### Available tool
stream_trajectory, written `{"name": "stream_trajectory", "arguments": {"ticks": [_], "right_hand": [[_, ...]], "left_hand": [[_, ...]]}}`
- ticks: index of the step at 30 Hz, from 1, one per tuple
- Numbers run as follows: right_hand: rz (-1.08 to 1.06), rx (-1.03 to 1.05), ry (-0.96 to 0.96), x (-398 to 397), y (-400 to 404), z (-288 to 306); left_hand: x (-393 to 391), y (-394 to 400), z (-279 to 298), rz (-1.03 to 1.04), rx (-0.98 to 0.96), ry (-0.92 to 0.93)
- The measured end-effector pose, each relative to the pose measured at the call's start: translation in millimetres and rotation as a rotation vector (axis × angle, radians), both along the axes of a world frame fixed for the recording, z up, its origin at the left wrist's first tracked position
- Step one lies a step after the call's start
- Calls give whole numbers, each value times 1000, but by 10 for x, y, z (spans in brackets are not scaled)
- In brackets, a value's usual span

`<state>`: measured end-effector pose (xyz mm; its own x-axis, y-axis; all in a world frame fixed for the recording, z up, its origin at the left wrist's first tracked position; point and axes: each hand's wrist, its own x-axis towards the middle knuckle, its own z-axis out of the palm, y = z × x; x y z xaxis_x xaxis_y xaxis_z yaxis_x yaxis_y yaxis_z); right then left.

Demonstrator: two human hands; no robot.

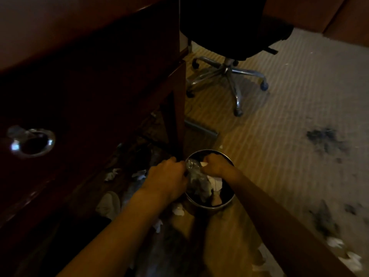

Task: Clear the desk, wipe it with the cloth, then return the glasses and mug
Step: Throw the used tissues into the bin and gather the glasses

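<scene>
Both hands reach down over a small round metal waste bin (227,202) on the carpet beside the dark wooden desk (89,80). My left hand (167,177) grips a crumpled clear plastic wrapper (194,174) at the bin's left rim. My right hand (216,165) is closed on the same wrapper from the right, with a scrap of white paper at its fingers. White crumpled paper (216,183) lies inside the bin. No glasses, mug or cloth are in view.
A shiny ring handle (33,141) sits on the desk's drawer front at left. A black office chair with a chrome wheeled base (229,76) stands beyond the desk leg. Paper scraps (111,174) litter the floor under the desk. Dark stains (323,138) mark the striped carpet.
</scene>
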<state>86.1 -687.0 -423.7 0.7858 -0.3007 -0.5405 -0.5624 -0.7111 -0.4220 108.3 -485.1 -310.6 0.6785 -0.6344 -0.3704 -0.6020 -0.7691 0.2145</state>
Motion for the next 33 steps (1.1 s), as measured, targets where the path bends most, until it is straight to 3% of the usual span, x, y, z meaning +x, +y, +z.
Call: {"name": "stream_trajectory", "arguments": {"ticks": [4, 8, 15, 20, 25, 28, 33], "right_hand": [[123, -93, 199, 85, -63, -356], [177, -145, 196, 81, -139, 55], [134, -115, -211, -300, 270, 1413], [112, -88, -601, -1023, 1308, 2267], [297, -119, -944, -1655, 2404, 3160], [443, -125, -1060, -1873, 2987, 3605], [655, -141, -1086, -1910, 3910, 4182]], "left_hand": [[-31, 276, 287, -27, -5, -57], [-99, 480, 496, -22, -54, -82], [-571, 915, 1000, 34, -131, -177], [-1112, 1389, 1670, 146, -299, -278], [-1969, 2150, 2238, 273, -454, -518], [-2349, 2694, 2579, 348, -455, -655], [-2586, 3705, 2951, 474, -293, -845]]}}
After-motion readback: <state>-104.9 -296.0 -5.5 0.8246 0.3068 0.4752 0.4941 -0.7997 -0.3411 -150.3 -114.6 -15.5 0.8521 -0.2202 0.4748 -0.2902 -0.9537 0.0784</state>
